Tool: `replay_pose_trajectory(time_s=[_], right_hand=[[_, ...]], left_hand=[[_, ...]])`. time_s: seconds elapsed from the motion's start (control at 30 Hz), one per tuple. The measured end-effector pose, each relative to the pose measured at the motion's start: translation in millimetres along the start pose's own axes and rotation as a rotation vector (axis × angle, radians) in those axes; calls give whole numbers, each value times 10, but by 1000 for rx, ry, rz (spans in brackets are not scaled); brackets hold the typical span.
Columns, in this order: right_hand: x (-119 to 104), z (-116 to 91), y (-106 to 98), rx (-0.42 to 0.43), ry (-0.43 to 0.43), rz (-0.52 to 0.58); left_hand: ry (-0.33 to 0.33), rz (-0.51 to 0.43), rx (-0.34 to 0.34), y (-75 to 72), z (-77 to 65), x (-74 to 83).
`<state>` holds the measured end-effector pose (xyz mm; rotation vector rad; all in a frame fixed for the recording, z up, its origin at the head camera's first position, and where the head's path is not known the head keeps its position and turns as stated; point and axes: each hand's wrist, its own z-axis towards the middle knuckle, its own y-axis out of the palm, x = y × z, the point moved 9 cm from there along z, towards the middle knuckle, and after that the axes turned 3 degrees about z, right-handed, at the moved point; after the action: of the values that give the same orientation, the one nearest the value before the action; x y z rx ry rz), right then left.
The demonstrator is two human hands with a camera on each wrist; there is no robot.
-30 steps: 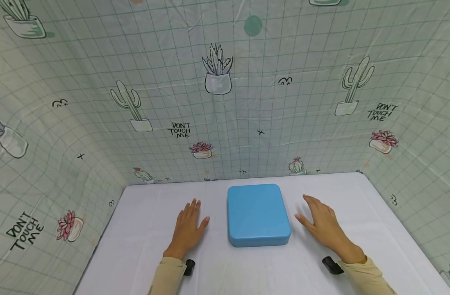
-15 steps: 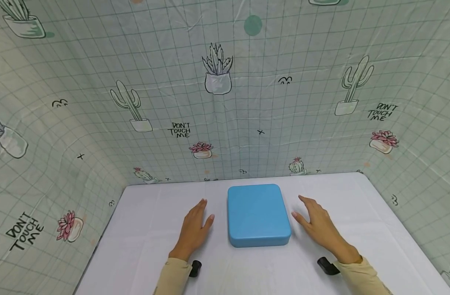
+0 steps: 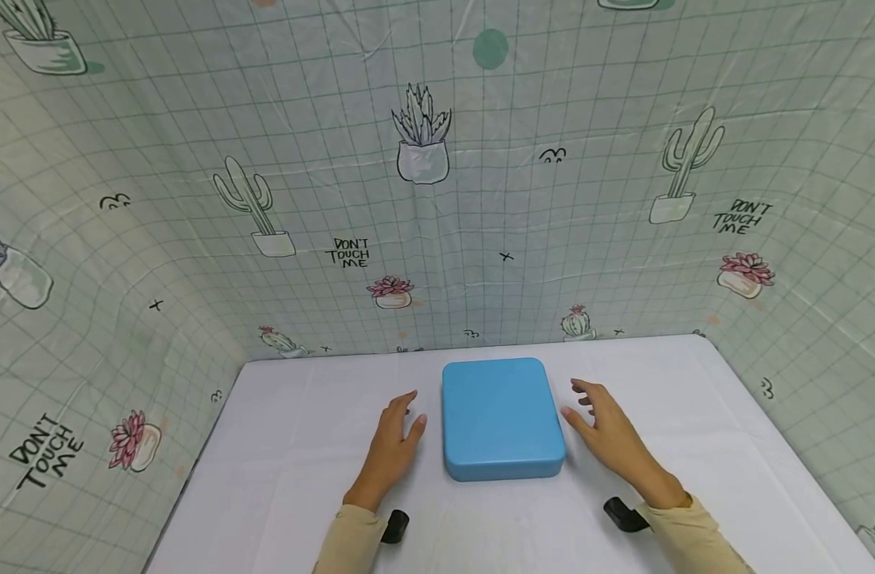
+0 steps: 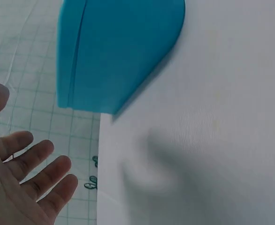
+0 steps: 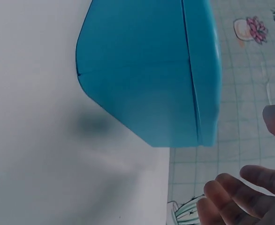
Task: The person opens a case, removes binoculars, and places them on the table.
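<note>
The box (image 3: 504, 418) is set on the desk (image 3: 480, 534) about midway between its left and right edges, nearer the far edge, and is flanked by both hands. From the left hand's (image 3: 389, 450) fingers it is found to the right; from the right hand's (image 3: 613, 434) fingers, to the left. The smaller gap seems to be left by the right thumb, which is seen just beside the box's right side. Neither side appears to be touched. No clear long axis can be made out, as the top is seen as nearly square.

The left fingers are loosely bent and spread, with the thumb parted from them. The right fingers are bent a little more, its thumb also parted. Nothing is pinched by either.

In both wrist views the box is cut off at the top, though a seam (image 4: 78, 51) is shown along its side. Its inside and underside are hidden. Each hand is cropped in its own wrist view, and the desk's near edge and the sleeves (image 3: 351, 542) are cut off below.
</note>
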<state>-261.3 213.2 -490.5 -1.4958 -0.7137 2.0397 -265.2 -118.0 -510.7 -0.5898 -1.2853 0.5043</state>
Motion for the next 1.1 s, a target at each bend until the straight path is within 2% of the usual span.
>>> replay_pose_trajectory(time_s=[0.27,0.37,0.63,0.83,0.97,1.1], right_hand=[[2,38,30,-5,62,65],[11,59,27,-2,82,92],[89,105,67,-40,200,180],[166,120,138,-96,327,352],[197,113,167,-125,368,425],[217,108,188,-150,384,487]], left_hand=[[-13,-141,-4,68,33,52],[-43,-196,-10,83,45,65],[-153,-335,-27,163,85,74],[-231,-451,-45,233,101,58],[-300,-522,-57,287,95,26],[-342,-560,-68,327,91,6]])
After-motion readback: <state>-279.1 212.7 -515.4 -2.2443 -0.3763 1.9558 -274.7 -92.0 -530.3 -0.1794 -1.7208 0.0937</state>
